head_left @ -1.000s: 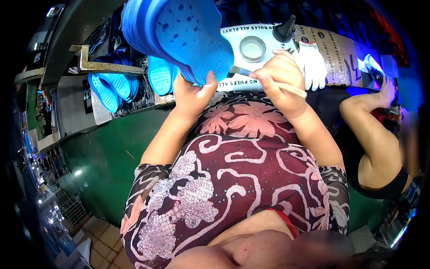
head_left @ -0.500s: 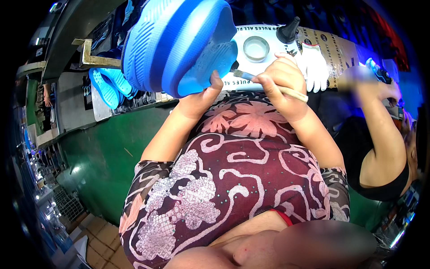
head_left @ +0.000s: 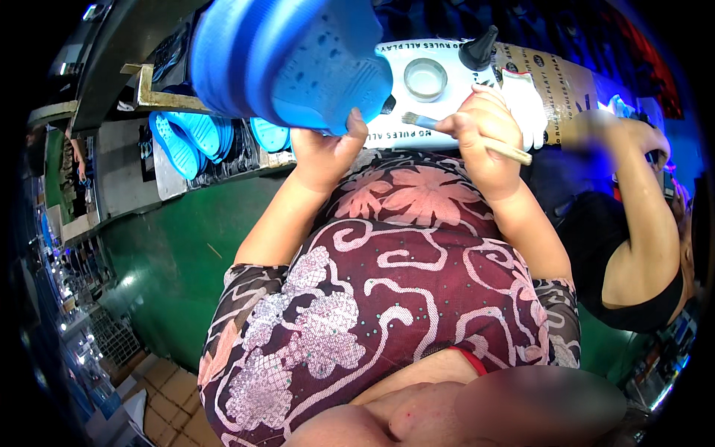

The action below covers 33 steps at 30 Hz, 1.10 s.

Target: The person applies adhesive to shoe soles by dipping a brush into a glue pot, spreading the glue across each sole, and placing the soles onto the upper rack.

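So, far left, light-blue slippers [head_left: 173,141] lie side by side, and next comes the big blue shoe [head_left: 302,78], raised and tilted above the bench. The left hand [head_left: 322,156] grips its near end, thumb along the edge, other fingers mostly hidden. Just beside it, bristles clear of the shoe, sits the brush [head_left: 426,121], below a round dish [head_left: 426,80]; the right hand [head_left: 488,145] closes around its handle, near white gloves [head_left: 527,112].
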Each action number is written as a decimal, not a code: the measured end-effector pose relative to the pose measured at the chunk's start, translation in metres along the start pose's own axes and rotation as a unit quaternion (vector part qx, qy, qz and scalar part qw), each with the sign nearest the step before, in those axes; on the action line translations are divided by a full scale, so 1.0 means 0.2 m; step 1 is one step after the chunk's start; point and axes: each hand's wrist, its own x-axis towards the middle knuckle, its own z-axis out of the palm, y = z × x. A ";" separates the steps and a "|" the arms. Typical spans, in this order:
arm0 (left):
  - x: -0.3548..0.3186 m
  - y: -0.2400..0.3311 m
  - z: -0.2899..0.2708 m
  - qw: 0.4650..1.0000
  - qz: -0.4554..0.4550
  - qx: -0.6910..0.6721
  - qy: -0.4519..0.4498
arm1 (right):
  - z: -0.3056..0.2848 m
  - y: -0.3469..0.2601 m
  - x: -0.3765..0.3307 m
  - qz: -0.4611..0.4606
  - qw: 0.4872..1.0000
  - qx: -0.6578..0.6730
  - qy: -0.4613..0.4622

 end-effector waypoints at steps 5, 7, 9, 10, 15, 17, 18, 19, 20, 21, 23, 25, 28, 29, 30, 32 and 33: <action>0.18 0.20 -0.11 0.982 -0.170 -0.072 -0.049 | -0.06 0.05 -0.13 0.128 0.987 0.025 0.091; 0.18 0.16 -0.15 0.971 -0.235 -0.048 0.000 | -0.14 0.06 -0.13 0.137 0.987 -0.006 0.085; 0.26 0.31 -0.12 0.891 -0.335 -0.296 -0.080 | -0.09 0.13 -0.27 0.204 0.970 0.056 0.122; 0.33 0.33 -0.07 0.864 -0.368 -0.302 -0.164 | -0.15 0.12 -0.25 0.206 0.965 0.045 0.153; 0.58 0.35 0.39 0.816 -0.248 -0.342 -0.394 | -0.17 0.16 -0.37 0.219 0.957 0.047 0.185; 0.96 0.40 0.86 0.763 -0.320 -0.412 -0.383 | -0.20 0.21 -0.43 0.268 0.945 0.064 0.177; 1.14 0.39 1.04 0.737 -0.358 -0.449 -0.356 | -0.28 0.17 -0.41 0.264 0.946 0.061 0.177; 1.15 0.39 1.10 0.678 -0.312 -0.522 -0.414 | -0.25 0.17 -0.44 0.256 0.945 0.050 0.196; 1.41 0.43 1.35 0.643 -0.428 -0.610 -0.176 | -0.26 0.17 -0.42 0.230 0.956 0.038 0.175; 1.41 0.46 1.44 0.642 -0.428 -0.610 -0.182 | -0.28 0.19 -0.43 0.230 0.956 0.036 0.180; 1.41 0.47 1.53 0.723 -0.321 -0.600 -0.119 | -0.28 0.21 -0.46 0.257 0.944 0.050 0.203; 1.33 0.47 1.47 0.723 -0.298 -0.591 -0.199 | -0.26 0.19 -0.48 0.310 0.924 0.077 0.210; 0.94 0.29 1.07 0.848 -0.211 -0.379 -0.305 | -0.27 0.30 -0.53 0.315 0.917 0.092 0.225; 0.84 0.20 0.92 0.883 -0.206 -0.281 -0.314 | -0.27 0.31 -0.53 0.299 0.925 0.101 0.211; 0.75 0.06 0.75 0.904 -0.214 -0.200 -0.311 | -0.26 0.29 -0.53 0.300 0.925 0.103 0.208; 0.53 -0.26 0.35 0.935 -0.184 0.043 -0.301 | -0.23 0.28 -0.51 0.317 0.919 0.129 0.197; 0.42 -0.32 0.14 0.917 -0.187 0.170 -0.308 | -0.20 0.29 -0.51 0.330 0.913 0.139 0.196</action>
